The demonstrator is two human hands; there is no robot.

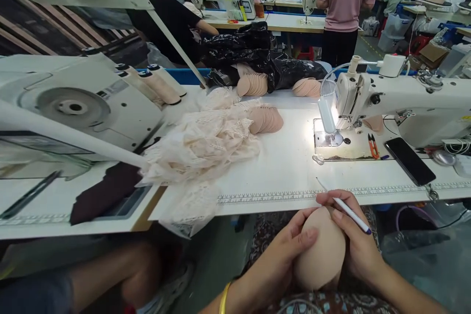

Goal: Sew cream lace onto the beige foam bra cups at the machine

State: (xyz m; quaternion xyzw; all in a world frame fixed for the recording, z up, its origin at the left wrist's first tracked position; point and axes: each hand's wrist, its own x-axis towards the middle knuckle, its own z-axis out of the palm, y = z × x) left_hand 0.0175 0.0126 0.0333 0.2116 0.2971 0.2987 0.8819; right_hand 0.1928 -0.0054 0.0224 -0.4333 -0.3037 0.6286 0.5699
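Over my lap, my left hand (294, 248) grips the left edge of a beige rounded cup pad (322, 250), thumb on its face. My right hand (355, 235) pinches the pad's upper right edge and also holds a white pen-like tool (351, 214) with a dark end, its thin tip pointing up and left over the table edge. Just beyond stands a white sewing machine (368, 93), its lamp lighting the needle plate (320, 144). Cream lace fabric (202, 142) lies heaped on the table to the left, with a stack of beige pads (267, 119) beside it.
Orange snips (373, 146) and a black phone (410, 161) lie right of the needle plate. A printed ruler (272, 197) runs along the table's front edge. Black plastic bags (257, 54) and more pad stacks sit at the back. Another machine (73, 103) stands left; other people are nearby.
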